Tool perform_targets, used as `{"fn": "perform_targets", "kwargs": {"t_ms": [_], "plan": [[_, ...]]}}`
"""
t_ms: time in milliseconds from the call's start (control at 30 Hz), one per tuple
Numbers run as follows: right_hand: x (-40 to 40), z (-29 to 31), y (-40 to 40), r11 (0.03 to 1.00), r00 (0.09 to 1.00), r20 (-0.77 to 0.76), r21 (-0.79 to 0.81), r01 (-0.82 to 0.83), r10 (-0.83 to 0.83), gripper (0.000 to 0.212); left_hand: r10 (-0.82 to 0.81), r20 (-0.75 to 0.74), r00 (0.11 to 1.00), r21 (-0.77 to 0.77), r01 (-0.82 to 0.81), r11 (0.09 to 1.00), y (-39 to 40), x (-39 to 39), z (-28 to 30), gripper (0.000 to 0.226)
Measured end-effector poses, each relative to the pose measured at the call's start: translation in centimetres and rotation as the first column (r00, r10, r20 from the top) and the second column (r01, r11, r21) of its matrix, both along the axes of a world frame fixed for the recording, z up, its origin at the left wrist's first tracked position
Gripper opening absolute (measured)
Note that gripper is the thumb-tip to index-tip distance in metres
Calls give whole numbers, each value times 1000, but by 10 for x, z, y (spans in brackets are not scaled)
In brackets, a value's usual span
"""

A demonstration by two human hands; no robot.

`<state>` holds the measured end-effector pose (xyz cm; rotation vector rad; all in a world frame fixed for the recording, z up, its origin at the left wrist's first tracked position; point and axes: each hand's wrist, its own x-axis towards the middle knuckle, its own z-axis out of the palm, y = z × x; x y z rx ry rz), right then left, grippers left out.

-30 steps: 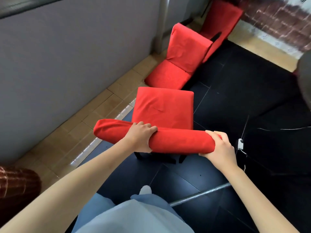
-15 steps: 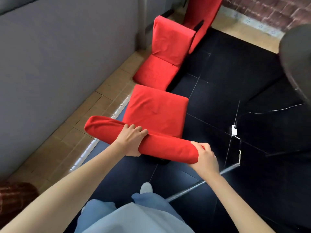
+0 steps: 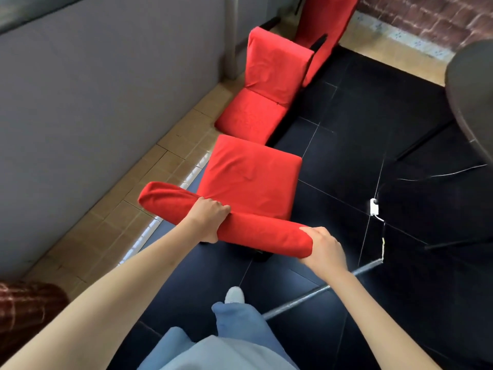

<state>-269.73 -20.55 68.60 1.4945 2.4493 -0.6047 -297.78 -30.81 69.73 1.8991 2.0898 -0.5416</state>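
Over black floor (image 3: 346,134), clamped chair back (image 3: 266,233) with left hand (image 3: 206,218) near its middle and right hand (image 3: 324,248) at its end.

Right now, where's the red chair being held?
Mid-frame in the head view, the red chair stands on the black floor facing a second red chair, grey wall on its left; left hand and right hand grip its backrest.

Along the grey wall (image 3: 106,89): seats, tiles and a cable

A red cushioned chair (image 3: 266,84) stands close to the wall, with a farther red chair (image 3: 328,28) beyond it. A tan tile strip (image 3: 149,182) runs along the wall's foot and borders the black floor (image 3: 360,145). Well away from the wall are a white adapter (image 3: 374,208), a metal rod (image 3: 306,295) and a dark round table (image 3: 472,102).
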Motion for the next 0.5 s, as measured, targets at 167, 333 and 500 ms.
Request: {"fn": "perform_targets", "kwargs": {"t_ms": [167,333,500], "plan": [[-8,2,-28,1000,1000,-9,7,2,-2,61,-18,-7,1000,-2,18,1000,-24,-10,1,48],[-17,0,-66,999,998,-47,-12,-32,31,65,-4,-20,1000,-21,4,1000,-62,-21,4,42],[-28,2,-102,997,995,-69,-20,-79,77,70,13,-37,999,-8,-14,1000,-108,-29,8,42]]}}
